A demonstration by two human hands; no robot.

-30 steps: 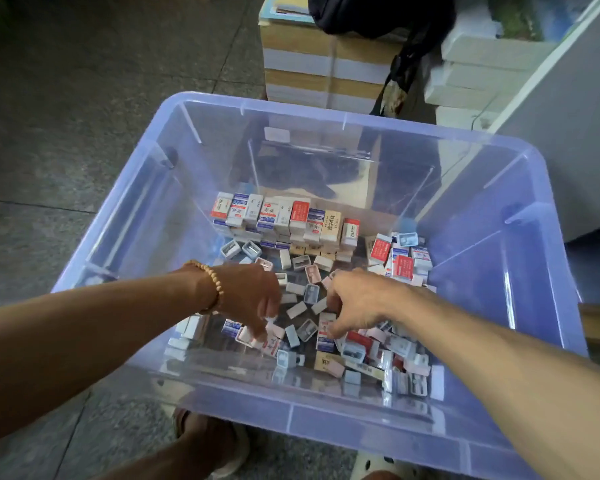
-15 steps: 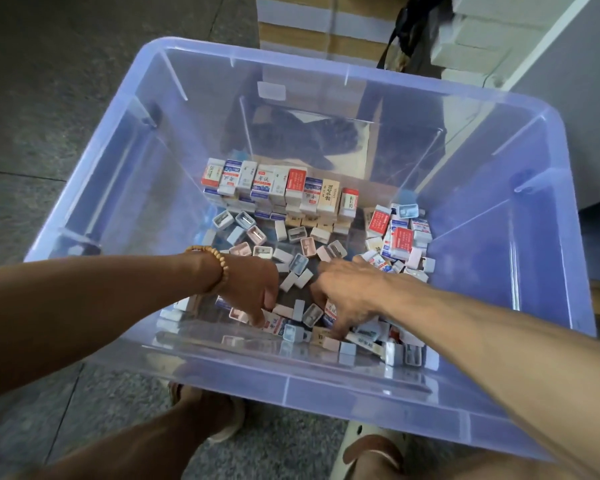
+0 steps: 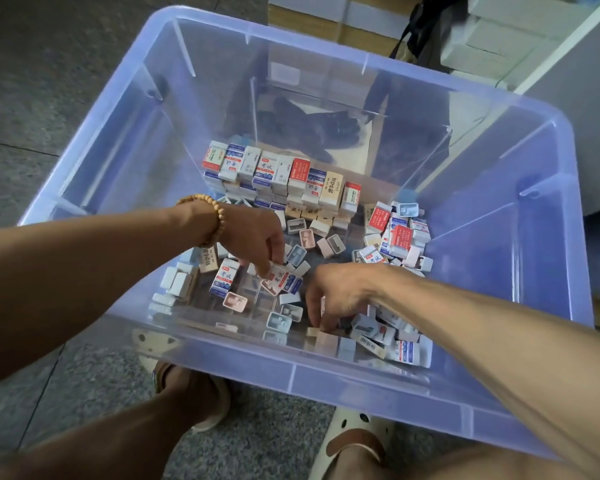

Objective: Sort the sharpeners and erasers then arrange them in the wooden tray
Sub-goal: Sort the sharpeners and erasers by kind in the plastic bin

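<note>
A clear blue plastic bin (image 3: 326, 379) holds several boxed erasers and small sharpeners. A neat stacked row of erasers (image 3: 281, 171) stands at the back of its floor. Another heap of erasers (image 3: 399, 237) lies at the right. Loose sharpeners, one pink (image 3: 235, 302) and one blue (image 3: 297, 254), are scattered in the middle. My left hand (image 3: 253, 237), with a bead bracelet, pinches a white boxed eraser (image 3: 284, 280) just above the floor. My right hand (image 3: 340, 292) reaches fingers-down into the front pile (image 3: 378, 334), its tips hidden. No wooden tray is clearly in view.
The bin stands on a grey stone floor (image 3: 49, 98). Cardboard cartons (image 3: 326, 26) and a black bag (image 3: 426, 29) are behind it, a white cabinet (image 3: 586, 98) at the right. My sandalled feet (image 3: 201, 400) sit under the near rim.
My left hand has moved up and away from the front wall and now pinches a boxed eraser. My right hand stays digging in the front pile. The camera has tilted down.
</note>
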